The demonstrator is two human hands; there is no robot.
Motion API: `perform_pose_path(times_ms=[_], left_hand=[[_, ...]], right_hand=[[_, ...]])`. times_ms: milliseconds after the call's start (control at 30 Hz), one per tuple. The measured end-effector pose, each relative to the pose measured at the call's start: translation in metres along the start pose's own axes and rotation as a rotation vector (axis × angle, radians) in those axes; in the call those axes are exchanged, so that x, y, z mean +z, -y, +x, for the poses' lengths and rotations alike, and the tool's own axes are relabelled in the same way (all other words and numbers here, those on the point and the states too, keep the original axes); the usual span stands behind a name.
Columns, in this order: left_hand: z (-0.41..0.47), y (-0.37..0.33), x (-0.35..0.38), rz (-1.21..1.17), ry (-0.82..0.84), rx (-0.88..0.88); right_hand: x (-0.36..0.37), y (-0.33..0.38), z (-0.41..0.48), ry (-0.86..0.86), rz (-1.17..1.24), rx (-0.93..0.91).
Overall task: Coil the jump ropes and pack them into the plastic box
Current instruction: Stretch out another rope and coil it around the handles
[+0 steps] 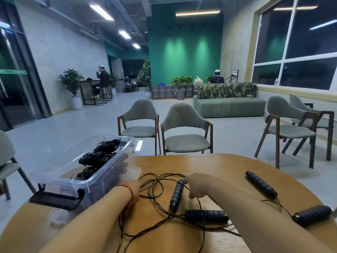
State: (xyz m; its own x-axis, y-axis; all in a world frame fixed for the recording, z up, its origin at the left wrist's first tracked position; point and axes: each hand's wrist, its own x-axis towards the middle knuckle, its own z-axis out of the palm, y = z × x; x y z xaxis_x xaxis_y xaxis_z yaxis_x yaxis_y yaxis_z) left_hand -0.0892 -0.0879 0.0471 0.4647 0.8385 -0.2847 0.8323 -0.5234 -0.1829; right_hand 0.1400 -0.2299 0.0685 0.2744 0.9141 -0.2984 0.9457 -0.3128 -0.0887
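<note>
A clear plastic box stands open at the table's left, with several coiled black jump ropes inside. A loose jump rope lies tangled in front of me, its thin cord looping over the wood and its two black handles near the middle. My right hand grips the upper end of the upright handle. My left hand holds the cord beside the box, fingers hidden. A second rope's handles lie at the right.
The round wooden table ends close behind the ropes. The box's black-latched lid lies against its near end. Grey chairs stand behind the table and at the right, with a green sofa farther back.
</note>
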Motion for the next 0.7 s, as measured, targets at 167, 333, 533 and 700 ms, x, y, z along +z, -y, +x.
perform_pose_path(times_ms=[167,333,533,700], left_hand=[[0.007,0.011,-0.003,-0.131,-0.083,-0.015],[-0.019,0.01,-0.054,-0.492,-0.201,0.06],[-0.051,0.006,-0.116,-1.134,-0.046,0.188],[-0.066,0.002,-0.147,-1.161,-0.059,0.377]], right_hand=[[-0.014,0.007,0.0,-0.113,-0.026,-0.02],[-0.052,0.015,-0.011,-0.247,0.165,-0.06],[-0.106,0.032,-0.035,-0.351,0.852,-0.167],[-0.139,0.053,-0.05,-0.359,1.176,-0.291]])
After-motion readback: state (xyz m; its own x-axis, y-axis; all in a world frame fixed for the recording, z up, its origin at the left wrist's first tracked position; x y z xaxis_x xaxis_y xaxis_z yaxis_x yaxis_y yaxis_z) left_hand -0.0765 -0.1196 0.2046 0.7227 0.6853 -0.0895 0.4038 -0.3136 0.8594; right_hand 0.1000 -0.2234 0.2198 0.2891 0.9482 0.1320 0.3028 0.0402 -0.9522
